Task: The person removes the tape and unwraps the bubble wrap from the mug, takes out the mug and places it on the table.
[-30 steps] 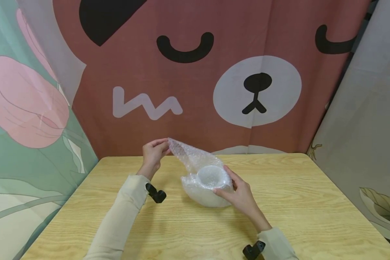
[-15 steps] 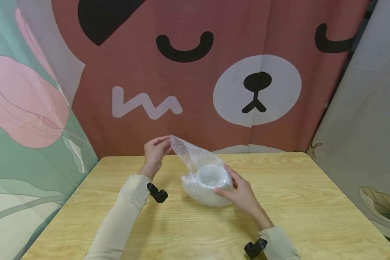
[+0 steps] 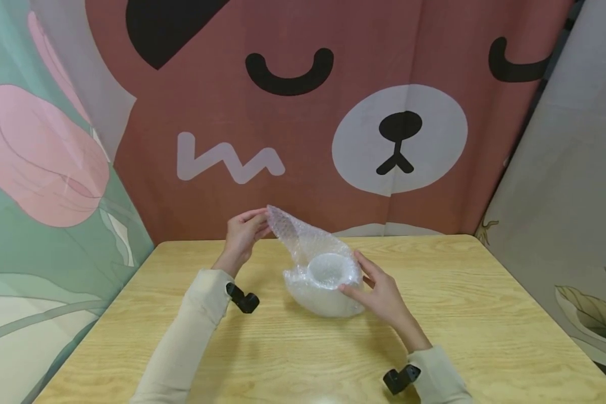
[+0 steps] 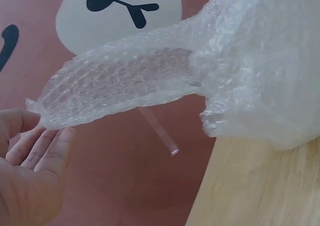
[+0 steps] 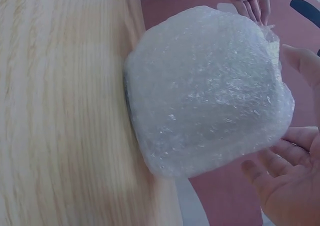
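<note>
A rounded, whitish, bowl-like bundle in bubble wrap stands on the table, a round rim showing at its top. The wrap hides what is inside. From it a loose flap of bubble wrap stretches up to the left. My left hand pinches the flap's corner between thumb and fingers, as the left wrist view also shows. A clear strip dangles under the flap there. On the bundle's right side is my right hand, thumb and fingers spread beside the wrap; the right wrist view shows the thumb slightly off it.
The light wooden table reaches back to a hanging cloth printed with a bear's face. Printed curtains also hang at left and right. A small black wrist camera sits on each sleeve.
My left hand has lifted the flap's corner slightly up and to the right. My right hand has shifted a little right and up, its thumb drawing back from the rim.
</note>
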### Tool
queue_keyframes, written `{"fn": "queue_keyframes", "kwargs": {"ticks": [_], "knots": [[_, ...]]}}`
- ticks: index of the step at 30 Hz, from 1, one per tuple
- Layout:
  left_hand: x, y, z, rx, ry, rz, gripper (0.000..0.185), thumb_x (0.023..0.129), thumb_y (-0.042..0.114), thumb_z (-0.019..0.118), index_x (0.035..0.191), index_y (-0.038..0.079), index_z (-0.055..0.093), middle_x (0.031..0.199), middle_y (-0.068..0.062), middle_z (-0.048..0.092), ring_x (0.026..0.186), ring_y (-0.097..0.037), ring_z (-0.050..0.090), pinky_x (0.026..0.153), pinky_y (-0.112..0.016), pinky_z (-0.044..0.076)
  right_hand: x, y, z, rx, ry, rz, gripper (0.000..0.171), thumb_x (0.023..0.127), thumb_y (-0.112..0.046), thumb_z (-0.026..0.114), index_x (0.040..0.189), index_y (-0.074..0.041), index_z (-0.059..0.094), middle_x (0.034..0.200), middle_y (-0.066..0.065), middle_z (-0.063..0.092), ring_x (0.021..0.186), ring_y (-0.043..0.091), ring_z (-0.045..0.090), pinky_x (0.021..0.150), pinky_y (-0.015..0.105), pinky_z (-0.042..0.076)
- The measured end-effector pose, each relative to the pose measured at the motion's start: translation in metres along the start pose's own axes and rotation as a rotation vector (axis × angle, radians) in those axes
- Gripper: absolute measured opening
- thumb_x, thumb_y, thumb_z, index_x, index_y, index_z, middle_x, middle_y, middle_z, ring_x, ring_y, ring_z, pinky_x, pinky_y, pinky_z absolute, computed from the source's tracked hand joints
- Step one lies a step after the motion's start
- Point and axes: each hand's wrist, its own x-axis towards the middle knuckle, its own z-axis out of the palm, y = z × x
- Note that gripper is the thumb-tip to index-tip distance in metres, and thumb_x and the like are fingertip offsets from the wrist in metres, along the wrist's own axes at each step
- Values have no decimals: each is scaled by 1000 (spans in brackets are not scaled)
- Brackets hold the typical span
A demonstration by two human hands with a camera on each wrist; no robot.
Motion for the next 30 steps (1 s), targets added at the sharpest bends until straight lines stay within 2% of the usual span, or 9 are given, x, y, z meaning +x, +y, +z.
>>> {"fn": "queue_keyframes", "kwargs": {"ticks": [6, 11, 14, 18, 23, 28, 30], "knots": [[-9, 7, -13, -13, -61, 32, 35, 94, 7, 65, 124, -9, 59, 109, -12, 69, 92, -19, 69, 90, -37, 49, 0, -3, -6, 5, 14, -60, 75, 84, -19, 78, 147, -5, 41, 148, 14, 40, 134, 32, 38, 98, 44, 42], [-16, 10, -17, 0, -92, 65, 33, 94, 6, 63, 124, -9, 59, 118, -21, 64, 104, -27, 65, 91, -39, 48, 1, 1, -11, -30, 12, -136, 70, 84, -19, 78, 145, -9, 45, 146, 11, 43, 132, 30, 42, 98, 39, 43], [-22, 9, -17, 11, -94, 64, 27, 93, 5, 65, 118, -6, 63, 116, -21, 65, 106, -31, 64, 89, -40, 49, 2, -2, -16, -73, 17, -198, 66, 83, -14, 78, 142, -7, 49, 142, 13, 48, 128, 32, 46, 96, 40, 45], [-30, 7, -15, 27, -104, 62, 28, 91, 4, 67, 117, -7, 64, 110, -17, 69, 102, -28, 66, 86, -37, 52, 4, -5, -21, -151, 22, -266, 63, 82, -11, 78, 138, -3, 53, 136, 15, 54, 123, 33, 51, 92, 43, 47], [-42, -1, -11, 124, -138, 122, 33, 91, 4, 68, 120, -11, 62, 107, -17, 69, 95, -22, 68, 85, -35, 53, 6, -6, -25, -271, 35, -354, 59, 81, -13, 78, 133, 1, 56, 130, 15, 58, 116, 34, 57, 89, 50, 49], [-55, -13, -6, 283, -146, 242, 30, 89, 4, 69, 116, -9, 65, 110, -20, 68, 94, -16, 68, 81, -27, 53, 8, -5, -27, -348, 47, -471, 54, 79, -13, 78, 128, 3, 60, 125, 16, 61, 112, 33, 60, 87, 48, 51], [-60, -19, -4, 338, -144, 281, 30, 89, 3, 70, 116, -9, 65, 111, -21, 67, 97, -19, 67, 81, -25, 53, 9, -5, -27, -374, 49, -523, 52, 79, -11, 78, 126, 4, 61, 123, 16, 63, 111, 33, 60, 86, 46, 51]]}}
